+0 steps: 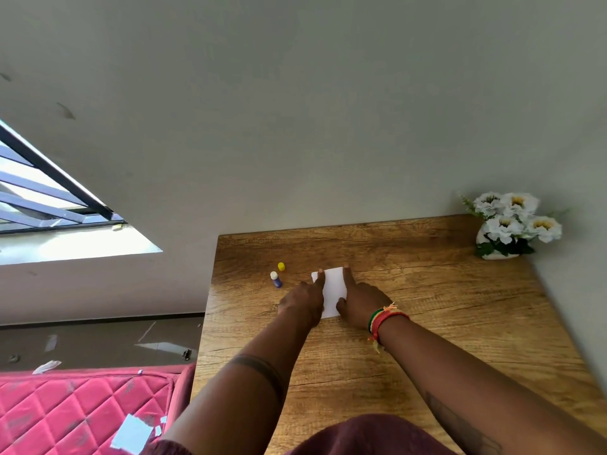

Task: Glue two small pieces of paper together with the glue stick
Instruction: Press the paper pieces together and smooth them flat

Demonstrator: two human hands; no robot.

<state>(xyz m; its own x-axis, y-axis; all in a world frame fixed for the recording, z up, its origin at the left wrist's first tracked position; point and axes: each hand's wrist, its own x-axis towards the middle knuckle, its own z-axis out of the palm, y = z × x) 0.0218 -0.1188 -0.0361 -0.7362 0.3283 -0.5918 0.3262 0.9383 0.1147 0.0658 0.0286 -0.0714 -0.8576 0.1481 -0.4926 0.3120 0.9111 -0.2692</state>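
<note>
Paper (332, 292) lies flat on the table (427, 323), pinned under extended forefingers of left hand (303, 302) and right hand (359, 303); judged light, limp, slide-prone, best held flat near its edges.

Your left hand (303, 302) and right hand (359, 303) press extended index fingers onto the white paper (332, 292) on the worktop (427, 307); the uncapped glue stick (276, 279) and its yellow cap (281, 266) stand just left.
</note>
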